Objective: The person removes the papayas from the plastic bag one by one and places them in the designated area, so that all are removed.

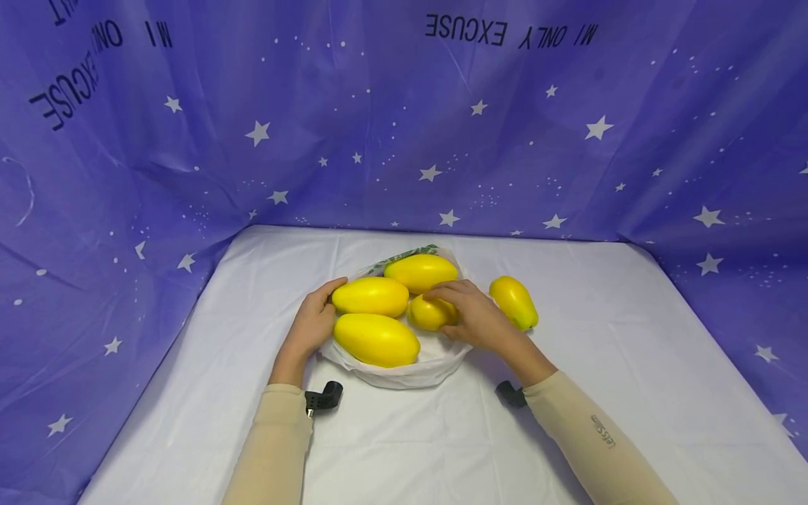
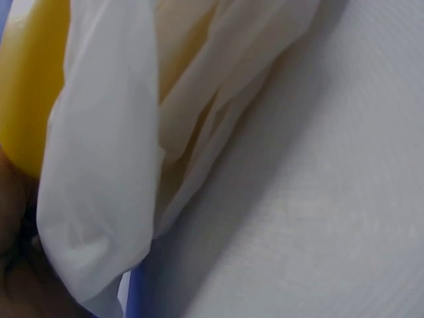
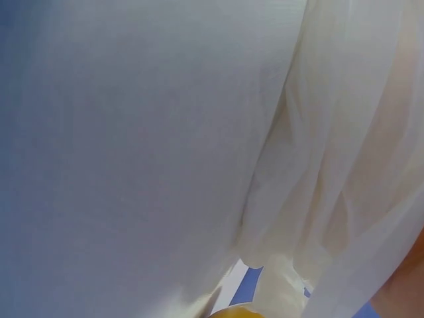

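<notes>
A white plastic bag (image 1: 404, 375) lies spread open on the table, with several yellow papayas in it. Two of them, the left papaya (image 1: 370, 296) and the front papaya (image 1: 376, 340), lie one before the other; a back papaya (image 1: 421, 272) sits behind. My right hand (image 1: 475, 315) grips a smaller papaya (image 1: 431, 313) at the bag's right side, fingers over its top and thumb near its front. At the left rim my left hand (image 1: 313, 319) holds the bag's edge, its fingertips beside the left papaya. In the left wrist view, folds of the bag (image 2: 99, 152) partly cover that hand.
One more papaya (image 1: 513, 301) with a green end lies on the white tablecloth (image 1: 606, 393), right of the bag and close to my right hand. A purple star-printed curtain (image 1: 379, 140) rises behind the table and along both sides.
</notes>
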`<control>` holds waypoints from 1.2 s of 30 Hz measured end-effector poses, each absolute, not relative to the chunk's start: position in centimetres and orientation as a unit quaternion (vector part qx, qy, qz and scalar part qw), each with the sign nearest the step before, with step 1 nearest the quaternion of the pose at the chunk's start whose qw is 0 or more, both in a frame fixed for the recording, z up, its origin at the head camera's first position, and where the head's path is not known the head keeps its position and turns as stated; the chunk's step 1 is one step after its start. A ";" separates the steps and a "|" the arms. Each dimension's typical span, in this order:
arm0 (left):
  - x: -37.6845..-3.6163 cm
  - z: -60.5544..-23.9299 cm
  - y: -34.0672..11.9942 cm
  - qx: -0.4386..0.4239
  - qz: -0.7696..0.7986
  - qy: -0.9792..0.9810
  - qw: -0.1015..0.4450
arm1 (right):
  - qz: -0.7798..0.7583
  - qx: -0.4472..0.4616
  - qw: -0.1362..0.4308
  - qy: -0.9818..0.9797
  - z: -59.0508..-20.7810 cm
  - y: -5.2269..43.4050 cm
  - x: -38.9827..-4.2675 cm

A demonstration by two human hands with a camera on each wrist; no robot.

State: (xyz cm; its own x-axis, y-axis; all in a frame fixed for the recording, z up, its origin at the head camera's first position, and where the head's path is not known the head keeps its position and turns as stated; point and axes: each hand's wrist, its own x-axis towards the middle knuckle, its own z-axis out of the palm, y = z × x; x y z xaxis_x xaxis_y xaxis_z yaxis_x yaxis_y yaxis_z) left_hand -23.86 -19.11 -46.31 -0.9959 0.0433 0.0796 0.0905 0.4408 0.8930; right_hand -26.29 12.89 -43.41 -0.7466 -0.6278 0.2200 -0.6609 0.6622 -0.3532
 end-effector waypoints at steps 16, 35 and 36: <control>-24.1 -46.5 -19.2 -0.045 -0.524 -0.850 0.027 | 0.226 0.343 0.070 -0.909 -41.9 13.8 -25.7; -23.7 -46.3 -19.0 -0.047 -0.527 -0.848 0.026 | 0.288 0.307 0.161 -0.893 -39.2 18.6 -26.3; -23.7 -46.4 -19.1 -0.048 -0.526 -0.849 0.026 | 0.288 0.301 0.166 -0.894 -39.1 18.9 -26.3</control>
